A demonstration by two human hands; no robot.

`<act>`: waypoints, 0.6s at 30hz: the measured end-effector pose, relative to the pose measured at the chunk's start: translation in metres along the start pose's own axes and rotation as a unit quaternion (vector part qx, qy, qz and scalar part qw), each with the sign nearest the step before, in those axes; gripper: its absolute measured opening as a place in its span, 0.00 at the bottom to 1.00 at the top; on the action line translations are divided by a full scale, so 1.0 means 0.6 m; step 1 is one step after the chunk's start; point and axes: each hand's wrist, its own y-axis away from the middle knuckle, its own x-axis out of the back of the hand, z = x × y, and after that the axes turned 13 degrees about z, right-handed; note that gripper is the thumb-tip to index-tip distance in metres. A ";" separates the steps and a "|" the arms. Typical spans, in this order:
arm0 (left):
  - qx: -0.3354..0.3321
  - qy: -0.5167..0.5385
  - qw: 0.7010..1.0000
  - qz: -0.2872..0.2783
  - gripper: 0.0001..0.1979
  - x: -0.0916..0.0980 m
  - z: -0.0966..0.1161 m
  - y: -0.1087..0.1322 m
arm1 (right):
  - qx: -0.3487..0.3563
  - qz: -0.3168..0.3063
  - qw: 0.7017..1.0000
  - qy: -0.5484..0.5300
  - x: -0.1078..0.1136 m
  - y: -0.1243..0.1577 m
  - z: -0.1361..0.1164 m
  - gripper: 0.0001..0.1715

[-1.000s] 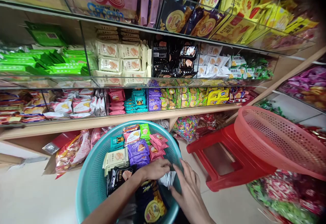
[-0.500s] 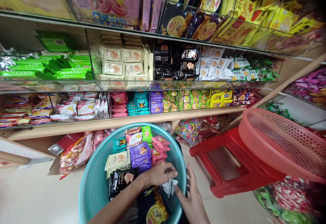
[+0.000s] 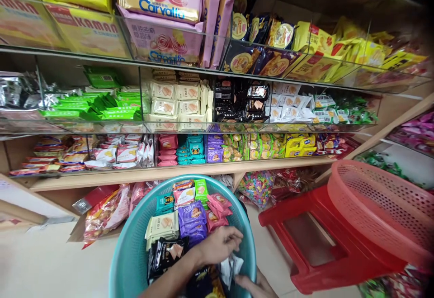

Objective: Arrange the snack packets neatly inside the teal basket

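Observation:
A round teal plastic basket (image 3: 124,248) stands on the floor before me, holding grouped snack packets. My left hand (image 3: 222,245) reaches across it, its fingers loosely bent above some small white packets (image 3: 230,268), with nothing visible in them. My right hand (image 3: 259,285) is at the basket's right rim, thumb inside near the white packets and the other fingers partly hidden outside. Around my left hand lie purple packets (image 3: 192,221), pink packets (image 3: 219,207), cream packets (image 3: 162,228), black packets (image 3: 166,255) and a dark blue packet (image 3: 205,284), partly covered by my forearm.
Shelves with clear dividers rise in front, filled with wrapped snacks, among them white packets (image 3: 290,106) and green packets (image 3: 81,106). To the right, a pink perforated basket (image 3: 379,207) rests on a red stool (image 3: 305,243). Bagged sweets (image 3: 256,187) sit under the bottom shelf.
The view has tilted up slightly, so shelves and basket appear lower and further right. My left hand has lifted a little off the white packets. My right hand has dropped lower along the rim.

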 end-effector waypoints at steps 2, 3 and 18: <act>0.011 0.026 0.999 0.021 0.13 0.002 -0.017 -0.005 | 0.033 0.005 0.999 0.015 0.000 0.003 -0.009 0.37; 0.011 0.028 0.999 0.026 0.12 0.004 -0.023 -0.007 | 0.066 0.027 0.997 0.040 0.000 0.004 -0.015 0.42; -0.063 -0.052 0.997 0.011 0.09 0.024 -0.016 0.005 | 0.302 0.071 0.718 0.623 -0.059 0.023 -0.073 0.64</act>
